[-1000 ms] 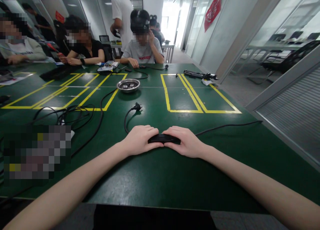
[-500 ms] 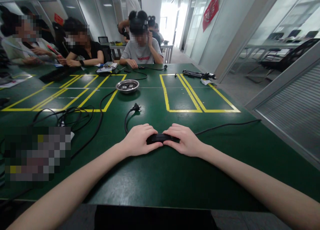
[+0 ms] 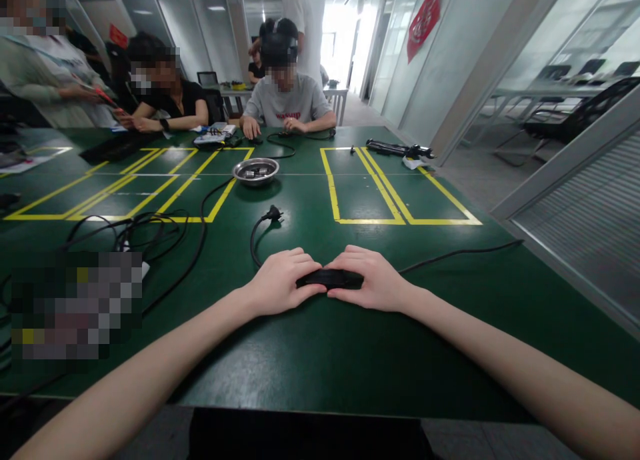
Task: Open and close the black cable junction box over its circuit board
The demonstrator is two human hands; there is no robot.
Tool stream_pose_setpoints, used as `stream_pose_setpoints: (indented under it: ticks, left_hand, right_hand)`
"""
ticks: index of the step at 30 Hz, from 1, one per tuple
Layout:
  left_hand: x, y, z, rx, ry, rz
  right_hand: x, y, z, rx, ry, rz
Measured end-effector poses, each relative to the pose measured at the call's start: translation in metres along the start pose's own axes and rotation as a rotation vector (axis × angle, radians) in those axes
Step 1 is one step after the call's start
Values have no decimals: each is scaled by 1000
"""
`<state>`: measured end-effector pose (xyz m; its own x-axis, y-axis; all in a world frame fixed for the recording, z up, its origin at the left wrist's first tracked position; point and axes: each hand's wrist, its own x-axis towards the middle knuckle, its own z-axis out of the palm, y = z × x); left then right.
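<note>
A black power adapter (image 3: 330, 279) lies low over the green table, held end to end between my two hands. My left hand (image 3: 281, 281) grips its left end, thumb in front and fingers behind. On the other end, my right hand (image 3: 375, 279) is closed in the same way. Both hands' fingertips nearly meet at its middle, and parts of it are hidden under them. A cord with a black plug (image 3: 273, 213) curves out behind my left hand. From behind my right hand a black cable (image 3: 460, 252) runs off to the right.
A metal bowl (image 3: 255, 173) with small metal parts stands farther back. Tangled black cables (image 3: 135, 237) lie at left beside a blurred-out item (image 3: 75, 307). Yellow tape (image 3: 370, 222) marks the table (image 3: 280, 360). A folded black stand (image 3: 397, 149) lies at back right. Several people are across the table.
My hands and the adapter have shifted very slightly right. Across the table, a person has lowered a hand from the head to the table. The person at far left has stood up.
</note>
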<state>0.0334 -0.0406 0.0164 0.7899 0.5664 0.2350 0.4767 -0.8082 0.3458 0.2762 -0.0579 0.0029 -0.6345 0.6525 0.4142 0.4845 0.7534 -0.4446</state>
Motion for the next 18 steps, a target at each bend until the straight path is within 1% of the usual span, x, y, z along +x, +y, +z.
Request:
stream_pose_setpoints:
  ticks: [4, 6, 9, 13, 16, 18]
  left_hand:
    - [-1, 1, 1, -8, 29, -9]
    - [-2, 0, 3, 23, 70, 26]
    - [-3, -1, 5, 125, 103, 114]
    - [-2, -5, 6, 284, 119, 196]
    - [-1, -6, 6, 345, 131, 242]
    - [-1, -6, 7, 346, 139, 244]
  right_hand:
    - [1, -1, 1, -6, -12, -15]
    - [1, 0, 2, -25, -12, 4]
    - [2, 0, 2, -3, 3, 82]
    - [3, 1, -1, 98, 14, 197]
    - [4, 3, -3, 162, -31, 256]
    - [4, 3, -3, 181, -70, 287]
